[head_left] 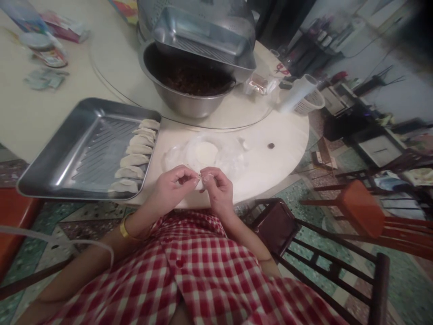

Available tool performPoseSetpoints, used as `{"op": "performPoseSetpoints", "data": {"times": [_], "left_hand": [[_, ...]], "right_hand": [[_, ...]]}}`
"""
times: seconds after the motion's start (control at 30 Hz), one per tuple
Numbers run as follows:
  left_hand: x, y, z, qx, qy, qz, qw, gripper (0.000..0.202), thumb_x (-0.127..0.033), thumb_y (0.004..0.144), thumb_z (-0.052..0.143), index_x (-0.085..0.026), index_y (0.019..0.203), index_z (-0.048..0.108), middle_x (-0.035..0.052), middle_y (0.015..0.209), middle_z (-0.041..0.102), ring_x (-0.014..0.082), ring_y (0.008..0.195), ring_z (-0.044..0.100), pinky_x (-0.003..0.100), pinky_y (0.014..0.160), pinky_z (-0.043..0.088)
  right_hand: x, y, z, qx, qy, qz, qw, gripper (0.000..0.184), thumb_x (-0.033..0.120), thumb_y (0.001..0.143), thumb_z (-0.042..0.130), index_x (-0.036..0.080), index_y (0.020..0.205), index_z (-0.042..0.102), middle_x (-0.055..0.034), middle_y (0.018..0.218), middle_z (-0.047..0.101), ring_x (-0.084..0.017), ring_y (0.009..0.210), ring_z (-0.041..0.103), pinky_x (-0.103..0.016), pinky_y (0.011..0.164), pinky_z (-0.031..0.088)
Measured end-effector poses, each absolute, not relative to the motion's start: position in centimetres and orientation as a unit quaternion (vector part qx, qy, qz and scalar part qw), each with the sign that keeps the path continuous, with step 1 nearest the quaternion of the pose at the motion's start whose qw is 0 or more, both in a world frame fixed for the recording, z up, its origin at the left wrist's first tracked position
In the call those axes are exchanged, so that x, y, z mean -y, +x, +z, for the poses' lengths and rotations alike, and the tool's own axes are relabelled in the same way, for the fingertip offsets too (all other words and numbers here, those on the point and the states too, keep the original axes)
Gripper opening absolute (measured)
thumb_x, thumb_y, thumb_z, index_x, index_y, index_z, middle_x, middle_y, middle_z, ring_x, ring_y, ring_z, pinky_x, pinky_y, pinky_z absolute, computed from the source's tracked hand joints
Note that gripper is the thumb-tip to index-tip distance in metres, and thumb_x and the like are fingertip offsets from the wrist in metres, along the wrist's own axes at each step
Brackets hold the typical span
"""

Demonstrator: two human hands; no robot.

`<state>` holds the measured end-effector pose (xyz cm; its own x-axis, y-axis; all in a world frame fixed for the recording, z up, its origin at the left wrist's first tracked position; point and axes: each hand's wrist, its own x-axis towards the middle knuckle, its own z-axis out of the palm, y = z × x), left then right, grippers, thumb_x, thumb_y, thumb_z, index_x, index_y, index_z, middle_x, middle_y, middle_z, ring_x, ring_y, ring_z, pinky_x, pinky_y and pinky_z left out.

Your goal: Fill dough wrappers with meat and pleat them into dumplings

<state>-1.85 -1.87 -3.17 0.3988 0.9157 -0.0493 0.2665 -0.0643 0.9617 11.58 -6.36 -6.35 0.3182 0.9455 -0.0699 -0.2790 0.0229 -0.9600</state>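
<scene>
My left hand point(174, 185) and my right hand point(218, 187) meet at the table's near edge, both pinched on one small pale dumpling point(199, 180) held between their fingertips. Just beyond them lies a stack of round white dumpling wrappers point(205, 153) on a clear plastic sheet. To the left stands a steel tray point(67, 153) with several folded dumplings point(135, 160) in a row along its right side. Farther back sits a large steel bowl point(182, 101) of dark minced filling point(196, 79).
A second steel tray point(206, 36) rests tilted on the bowl's rim. A white plastic basket point(309, 101) and small packets sit at the table's right edge. Dark wooden chairs point(280, 223) stand close on the right. Packets and a jar lid lie at the far left.
</scene>
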Motion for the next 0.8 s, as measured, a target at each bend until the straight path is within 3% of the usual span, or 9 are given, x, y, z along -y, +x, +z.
{"op": "performPoseSetpoints", "data": {"times": [0.37,0.53,0.8], "left_hand": [[1.7,-2.3,-3.2,-0.483,0.638,0.302,0.517,0.017,-0.036,0.077,0.063,-0.020,0.083,0.066,0.0008,0.076,0.064,0.0150,0.069,0.053,0.028,0.068,0.043],[1.7,-2.7,-3.2,-0.426,0.717,0.303,0.462,0.016,-0.034,0.081,0.061,-0.021,0.090,0.066,0.0027,0.087,0.064,0.0169,0.082,0.056,0.029,0.078,0.045],[1.5,-3.3,-2.7,-0.387,0.771,0.291,0.414,0.015,-0.030,0.081,0.061,-0.023,0.093,0.068,0.0028,0.092,0.064,0.0169,0.082,0.058,0.030,0.079,0.045]], "right_hand": [[6.4,11.5,-6.1,0.337,-0.495,0.470,0.648,0.023,0.043,0.077,0.069,0.021,0.076,0.064,0.0004,0.084,0.061,-0.008,0.061,0.054,-0.020,0.048,0.052],[6.5,11.4,-6.2,0.343,-0.492,0.468,0.649,0.020,0.040,0.078,0.069,0.021,0.077,0.065,0.0010,0.083,0.061,-0.007,0.059,0.055,-0.021,0.050,0.051],[6.7,11.4,-6.2,0.350,-0.513,0.464,0.632,0.026,0.045,0.079,0.068,0.020,0.078,0.063,0.0002,0.084,0.061,-0.008,0.059,0.055,-0.022,0.051,0.052]]}}
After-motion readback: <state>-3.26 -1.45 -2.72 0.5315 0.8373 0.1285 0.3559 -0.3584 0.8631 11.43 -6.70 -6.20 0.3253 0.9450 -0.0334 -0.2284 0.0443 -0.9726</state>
